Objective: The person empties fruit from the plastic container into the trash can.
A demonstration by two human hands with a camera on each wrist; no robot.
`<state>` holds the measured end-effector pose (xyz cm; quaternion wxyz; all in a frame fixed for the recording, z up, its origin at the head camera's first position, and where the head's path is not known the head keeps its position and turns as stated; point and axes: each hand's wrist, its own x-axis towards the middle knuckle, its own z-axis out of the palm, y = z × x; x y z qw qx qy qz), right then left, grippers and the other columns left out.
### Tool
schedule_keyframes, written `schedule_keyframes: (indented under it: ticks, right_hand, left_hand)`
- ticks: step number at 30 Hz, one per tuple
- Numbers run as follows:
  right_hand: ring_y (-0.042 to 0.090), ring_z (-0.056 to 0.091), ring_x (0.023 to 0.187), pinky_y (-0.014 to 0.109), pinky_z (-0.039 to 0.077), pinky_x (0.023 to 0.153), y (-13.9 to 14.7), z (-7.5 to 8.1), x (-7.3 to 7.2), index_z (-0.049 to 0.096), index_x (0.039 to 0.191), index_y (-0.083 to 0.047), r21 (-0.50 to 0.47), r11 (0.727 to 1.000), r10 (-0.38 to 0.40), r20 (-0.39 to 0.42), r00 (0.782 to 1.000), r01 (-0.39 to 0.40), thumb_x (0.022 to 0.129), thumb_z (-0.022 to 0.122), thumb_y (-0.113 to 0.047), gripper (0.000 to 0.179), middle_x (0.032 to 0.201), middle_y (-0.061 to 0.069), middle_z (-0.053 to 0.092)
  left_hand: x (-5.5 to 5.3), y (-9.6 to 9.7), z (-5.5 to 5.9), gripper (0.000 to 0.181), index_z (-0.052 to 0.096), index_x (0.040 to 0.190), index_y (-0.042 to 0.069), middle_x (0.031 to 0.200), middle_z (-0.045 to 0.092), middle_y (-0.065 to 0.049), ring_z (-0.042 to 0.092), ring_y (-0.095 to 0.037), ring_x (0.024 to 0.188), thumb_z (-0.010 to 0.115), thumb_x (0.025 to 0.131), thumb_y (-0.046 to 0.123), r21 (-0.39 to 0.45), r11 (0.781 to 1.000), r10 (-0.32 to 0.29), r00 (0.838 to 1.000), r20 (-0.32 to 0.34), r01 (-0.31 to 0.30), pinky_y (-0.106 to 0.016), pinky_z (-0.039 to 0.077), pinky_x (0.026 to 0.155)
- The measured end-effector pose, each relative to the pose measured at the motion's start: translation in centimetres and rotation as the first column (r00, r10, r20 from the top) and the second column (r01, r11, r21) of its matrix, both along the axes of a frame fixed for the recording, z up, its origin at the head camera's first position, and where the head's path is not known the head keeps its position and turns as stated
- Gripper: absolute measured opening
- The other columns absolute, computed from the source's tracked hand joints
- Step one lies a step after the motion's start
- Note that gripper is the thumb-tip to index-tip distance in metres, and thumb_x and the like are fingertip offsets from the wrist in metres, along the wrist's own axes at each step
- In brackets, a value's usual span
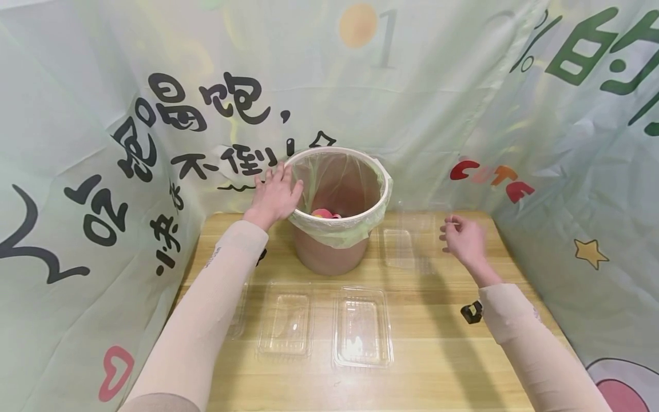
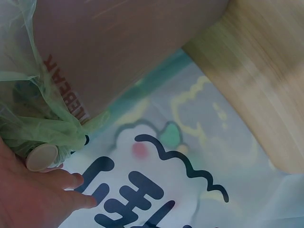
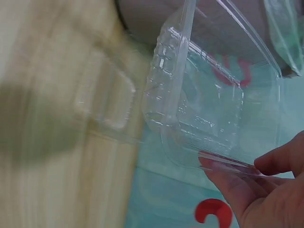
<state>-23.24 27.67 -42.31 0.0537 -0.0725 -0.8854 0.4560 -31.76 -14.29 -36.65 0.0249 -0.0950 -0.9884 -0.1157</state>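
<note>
My left hand (image 1: pixel 275 191) lies at the left side of the rim of a brownish-pink trash bin (image 1: pixel 329 252), its fingers spread and fairly straight. A thin green bag (image 1: pixel 345 233) lines the bin and folds over its white rim. Down inside shows a red-pink item (image 1: pixel 322 213), mostly hidden by the near rim. To the right of the bin, my right hand (image 3: pixel 270 190) pinches the edge of a clear plastic food container (image 3: pixel 209 109) between thumb and fingers. That container is tilted up on its side above the wooden table, and barely shows in the head view.
Two clear plastic containers, one on the left (image 1: pixel 285 326) and one on the right (image 1: pixel 362 326), lie on the wooden table (image 1: pixel 427 355) in front of the bin. Another (image 1: pixel 238 320) is partly hidden by my left sleeve. Printed cloth walls (image 1: pixel 437 86) enclose the back and both sides.
</note>
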Motion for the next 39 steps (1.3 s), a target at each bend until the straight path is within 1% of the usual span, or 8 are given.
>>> schedule_keyframes:
  ticks: [4,9,13,16,22,28,34,39]
  right_hand:
    - [0.052,0.07,0.115,0.038,0.067,0.072,0.0,-1.4,0.7,0.054,0.142,0.016,0.015,0.999,0.034,0.049,0.998,-0.035,0.11,0.036,-0.014,0.047,0.132,0.039,0.064]
    - [0.051,0.071,0.112,0.036,0.066,0.069,0.5,-3.3,1.7,0.051,0.142,0.019,0.044,0.996,0.072,0.1,0.992,-0.076,0.11,0.037,-0.012,0.047,0.13,0.04,0.065]
    - [0.052,0.073,0.107,0.039,0.067,0.069,0.9,-4.9,2.5,0.05,0.141,0.022,0.04,0.995,0.089,0.137,0.987,-0.095,0.11,0.04,-0.011,0.046,0.126,0.042,0.065]
    - [0.052,0.074,0.104,0.04,0.066,0.068,1.2,-6.0,3.1,0.051,0.138,0.023,0.035,0.994,0.098,0.163,0.982,-0.105,0.108,0.042,-0.008,0.045,0.123,0.043,0.065]
    - [0.049,0.076,0.1,0.041,0.067,0.067,1.5,-7.6,4.0,0.052,0.136,0.023,0.035,0.993,0.106,0.218,0.97,-0.116,0.104,0.043,-0.009,0.046,0.118,0.041,0.068]
    - [0.044,0.077,0.095,0.042,0.067,0.067,1.3,-8.2,4.5,0.051,0.138,0.023,0.018,0.995,0.092,0.248,0.964,-0.1,0.106,0.044,-0.011,0.047,0.116,0.04,0.069]
    - [0.044,0.077,0.095,0.041,0.066,0.066,1.0,-8.1,4.7,0.049,0.14,0.022,0.006,0.996,0.088,0.26,0.962,-0.093,0.107,0.044,-0.012,0.048,0.117,0.04,0.068]
    - [0.043,0.077,0.094,0.04,0.066,0.066,1.0,-8.2,4.9,0.05,0.139,0.022,0.011,0.995,0.097,0.257,0.962,-0.104,0.106,0.045,-0.011,0.047,0.116,0.04,0.069]
  left_hand:
    - [0.0,0.0,0.0,0.076,0.015,0.168,0.002,0.176,0.013,-0.023,0.017,-0.052,0.16,0.013,0.11,0.05,-0.001,1.0,0.0,1.0,-0.002,0.0,-0.073,0.007,0.127]
    - [0.0,0.0,0.0,0.076,0.015,0.168,0.002,0.176,0.012,-0.023,0.017,-0.052,0.16,0.012,0.11,0.051,-0.004,1.0,-0.001,1.0,-0.002,0.001,-0.073,0.007,0.127]
    - [0.0,0.0,0.0,0.076,0.016,0.168,0.002,0.176,0.013,-0.023,0.017,-0.052,0.16,0.013,0.11,0.051,-0.003,1.0,-0.003,1.0,-0.002,0.003,-0.073,0.007,0.127]
    - [0.0,-0.1,0.0,0.076,0.016,0.168,0.002,0.176,0.013,-0.023,0.017,-0.052,0.16,0.013,0.11,0.051,-0.002,1.0,-0.002,1.0,-0.004,0.002,-0.073,0.007,0.127]
    - [0.0,-0.1,0.0,0.076,0.016,0.168,0.003,0.176,0.013,-0.022,0.016,-0.051,0.16,0.014,0.11,0.052,0.001,1.0,0.0,1.0,-0.002,0.0,-0.073,0.007,0.127]
    - [0.1,0.0,-0.1,0.076,0.018,0.168,0.003,0.176,0.013,-0.021,0.016,-0.05,0.161,0.016,0.11,0.052,0.009,1.0,0.002,1.0,-0.005,-0.002,-0.072,0.007,0.128]
    - [0.1,0.0,0.0,0.076,0.018,0.168,0.003,0.176,0.013,-0.022,0.016,-0.05,0.16,0.017,0.11,0.052,0.009,1.0,-0.001,1.0,-0.01,0.001,-0.072,0.008,0.128]
    - [-0.1,-0.1,0.0,0.076,0.017,0.168,0.003,0.177,0.012,-0.021,0.015,-0.051,0.161,0.016,0.11,0.052,0.006,1.0,0.001,1.0,0.002,-0.001,-0.072,0.007,0.128]
